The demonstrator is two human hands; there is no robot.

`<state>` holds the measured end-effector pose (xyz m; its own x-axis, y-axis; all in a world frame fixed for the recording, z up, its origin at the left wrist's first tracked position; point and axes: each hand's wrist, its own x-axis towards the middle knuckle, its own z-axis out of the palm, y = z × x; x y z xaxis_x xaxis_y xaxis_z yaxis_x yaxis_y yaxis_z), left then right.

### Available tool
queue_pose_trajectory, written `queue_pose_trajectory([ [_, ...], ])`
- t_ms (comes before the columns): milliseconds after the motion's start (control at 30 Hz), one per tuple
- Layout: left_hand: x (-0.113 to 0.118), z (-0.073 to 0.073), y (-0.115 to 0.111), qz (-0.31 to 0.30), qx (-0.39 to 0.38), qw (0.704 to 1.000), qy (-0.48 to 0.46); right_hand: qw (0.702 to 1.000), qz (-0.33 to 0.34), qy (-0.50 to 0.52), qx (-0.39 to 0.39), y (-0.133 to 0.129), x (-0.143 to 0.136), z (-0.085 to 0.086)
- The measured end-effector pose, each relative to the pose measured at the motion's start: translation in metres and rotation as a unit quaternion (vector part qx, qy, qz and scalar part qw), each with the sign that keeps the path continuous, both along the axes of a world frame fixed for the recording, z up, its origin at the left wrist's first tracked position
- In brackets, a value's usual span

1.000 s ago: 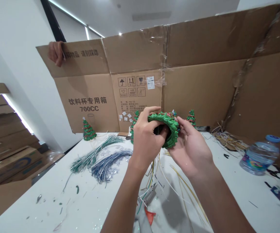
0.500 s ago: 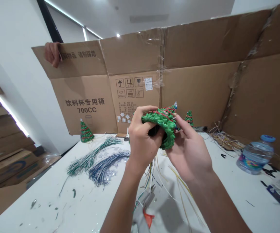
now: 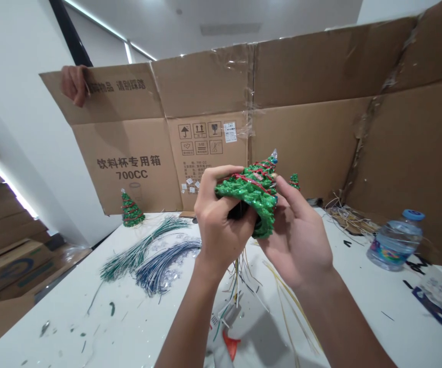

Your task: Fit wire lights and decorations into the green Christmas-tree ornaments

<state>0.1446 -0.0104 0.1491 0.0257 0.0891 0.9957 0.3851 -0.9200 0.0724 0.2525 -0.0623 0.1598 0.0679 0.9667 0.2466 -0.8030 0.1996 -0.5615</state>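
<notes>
A small green Christmas tree ornament (image 3: 249,191) with red trim and a clear tip is held up above the table, tilted so its dark hollow base faces me. My left hand (image 3: 223,220) grips it by the base, with fingers reaching inside and others along its outer side. On the right side of the tree, the thumb and fingertips of my right hand (image 3: 297,235) are pressed to the decorated surface. What small piece they pinch, if any, I cannot make out. Below the hands, a tool with an orange part (image 3: 231,345) lies among loose wires, partly covered by my left forearm.
Two similar trees stand behind, one at left (image 3: 132,209) and one mostly hidden at right (image 3: 294,181). Bundles of green wires (image 3: 140,250) and blue wires (image 3: 163,268) lie left. A water bottle (image 3: 395,240) stands right. Another person's hand (image 3: 74,86) holds the cardboard wall (image 3: 301,128).
The tree has tipped slightly more upright, showing more of its decorated side. Both hands keep their hold, and the surroundings have shifted slightly left in view.
</notes>
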Motion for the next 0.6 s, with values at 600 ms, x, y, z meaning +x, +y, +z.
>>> queue_pose_trajectory([
  [600,-0.002,0.0016,0.0045,-0.007,0.063,0.998,0.002,0.998,-0.065,0.008,0.001,0.0009,-0.0082,-0.0042],
])
